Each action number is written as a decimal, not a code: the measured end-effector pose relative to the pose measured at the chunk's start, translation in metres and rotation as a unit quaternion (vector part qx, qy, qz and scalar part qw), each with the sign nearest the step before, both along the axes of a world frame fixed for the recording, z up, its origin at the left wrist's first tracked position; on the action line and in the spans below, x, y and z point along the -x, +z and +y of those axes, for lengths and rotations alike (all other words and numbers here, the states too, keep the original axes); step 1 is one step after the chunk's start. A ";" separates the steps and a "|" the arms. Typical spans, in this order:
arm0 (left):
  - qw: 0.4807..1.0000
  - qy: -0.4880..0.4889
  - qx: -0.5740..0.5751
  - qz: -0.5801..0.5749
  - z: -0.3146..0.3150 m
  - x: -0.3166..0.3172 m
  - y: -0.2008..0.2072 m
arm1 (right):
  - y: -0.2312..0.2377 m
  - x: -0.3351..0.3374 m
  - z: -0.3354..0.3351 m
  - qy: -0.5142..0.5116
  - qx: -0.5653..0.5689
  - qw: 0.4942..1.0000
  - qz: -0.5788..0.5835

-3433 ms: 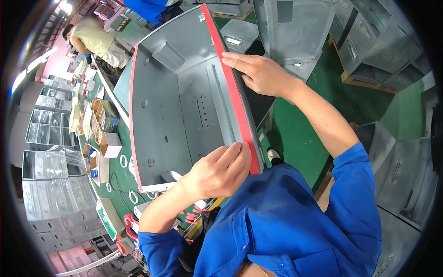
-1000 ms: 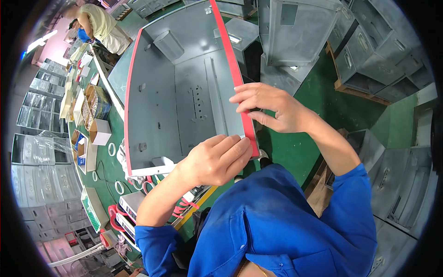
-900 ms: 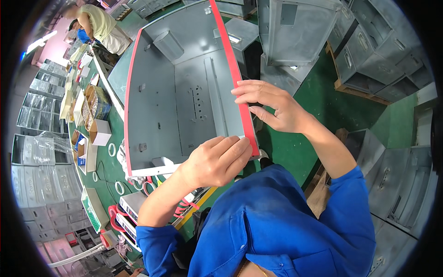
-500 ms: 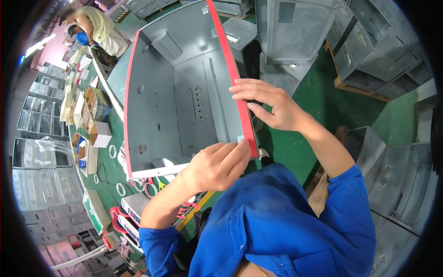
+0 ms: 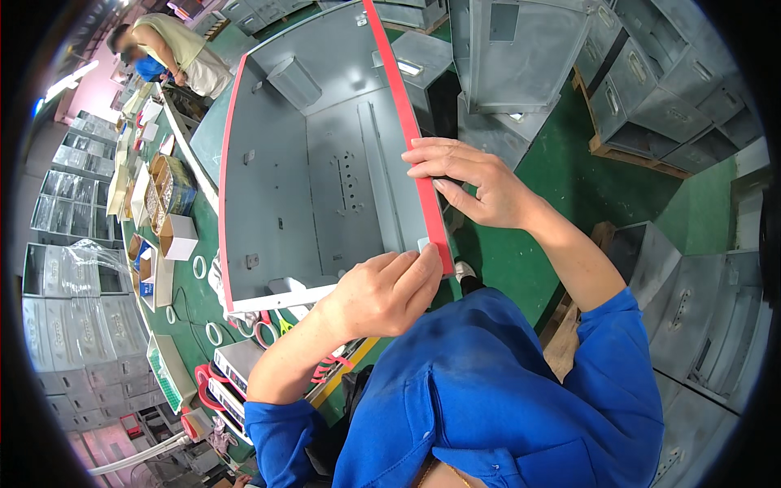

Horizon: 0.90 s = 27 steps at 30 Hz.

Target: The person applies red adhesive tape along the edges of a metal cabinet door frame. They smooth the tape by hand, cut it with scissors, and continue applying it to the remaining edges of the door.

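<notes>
In front of me stands an open grey metal box point(image 5: 346, 191). Red tape point(image 5: 396, 77) runs along its right rim, and a second red strip point(image 5: 224, 187) follows the left rim. At the near right corner, my left hand point(image 5: 378, 294) is closed, with curled fingers pressed on the end of the red tape. My right hand point(image 5: 480, 183) lies farther up that rim. Its fingers are stretched across the tape, and the thumb is apart from them near the outer side. The left fingertips are partly hidden by the hand itself.
The green-topped bench at left holds cardboard boxes point(image 5: 172, 187), tape rolls point(image 5: 214, 333), scissors point(image 5: 264, 329) and a green-lined tray point(image 5: 165, 374). Grey metal cabinets point(image 5: 651, 81) stand on pallets at right. Another person point(image 5: 175, 49) bends over the far bench.
My right hand has slid very slightly leftward on the tape, while my left hand stays at the corner. The far person's head and arm have shifted.
</notes>
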<state>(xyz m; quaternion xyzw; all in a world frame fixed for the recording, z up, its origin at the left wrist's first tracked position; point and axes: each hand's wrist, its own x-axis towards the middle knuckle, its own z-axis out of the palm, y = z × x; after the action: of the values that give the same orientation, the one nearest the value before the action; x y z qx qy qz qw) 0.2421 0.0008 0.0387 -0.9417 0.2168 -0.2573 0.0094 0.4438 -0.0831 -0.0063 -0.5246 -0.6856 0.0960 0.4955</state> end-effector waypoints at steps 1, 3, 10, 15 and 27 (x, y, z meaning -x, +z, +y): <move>1.000 0.000 0.000 0.003 0.000 0.000 0.000 | 0.000 0.000 0.000 -0.002 -0.005 1.000 -0.001; 1.000 0.000 0.000 0.004 -0.001 0.000 0.001 | 0.001 0.001 0.001 -0.006 -0.014 1.000 -0.002; 0.998 0.015 0.007 0.054 -0.003 0.004 0.002 | 0.001 0.000 0.000 0.000 -0.007 1.000 -0.002; 0.998 0.019 0.000 0.055 -0.004 0.004 0.002 | 0.000 -0.001 0.000 0.006 -0.004 1.000 -0.003; 0.996 0.027 -0.003 0.079 -0.006 0.004 0.008 | -0.001 -0.002 0.000 0.010 -0.013 1.000 -0.006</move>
<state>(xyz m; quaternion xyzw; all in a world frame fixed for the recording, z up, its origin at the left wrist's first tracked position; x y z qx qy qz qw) 0.2382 -0.0051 0.0472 -0.9646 0.1921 -0.1806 0.0022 0.4455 -0.0835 -0.0069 -0.5118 -0.6950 0.0886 0.4971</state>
